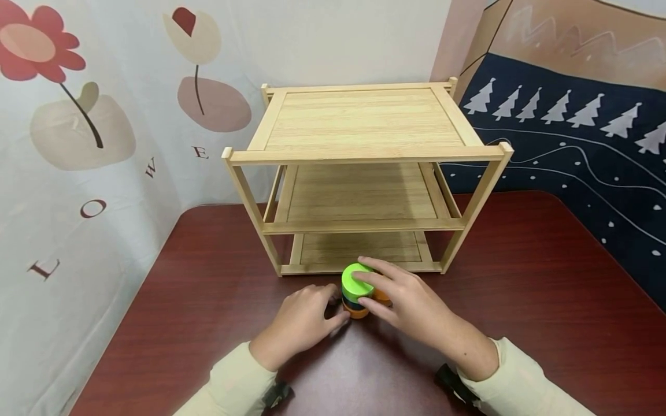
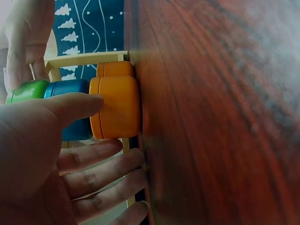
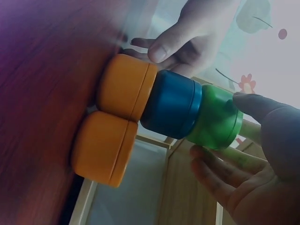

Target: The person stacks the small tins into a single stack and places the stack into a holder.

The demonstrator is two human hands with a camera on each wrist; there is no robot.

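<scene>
On the dark-red bench (image 1: 156, 323) stands a three-tier wooden shelf (image 1: 369, 118). My left grip (image 1: 302, 318), loosely spread, holds nothing; my right grip (image 1: 413, 300) curls round the green jar (image 3: 213, 117), stacked on the blue jar (image 3: 171, 103), over an orange jar (image 3: 125, 86) that touches a second orange jar (image 3: 103, 147) in front of the shelf.

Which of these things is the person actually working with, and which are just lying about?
Seemingly in use:
green container, held by the right hand
blue container, under the green one
lower orange container, under the blue one, near the left hand
second orange container, beside the lower one

Just around:
wooden rack, untouched
flower-print backdrop
tree-print backdrop
</scene>
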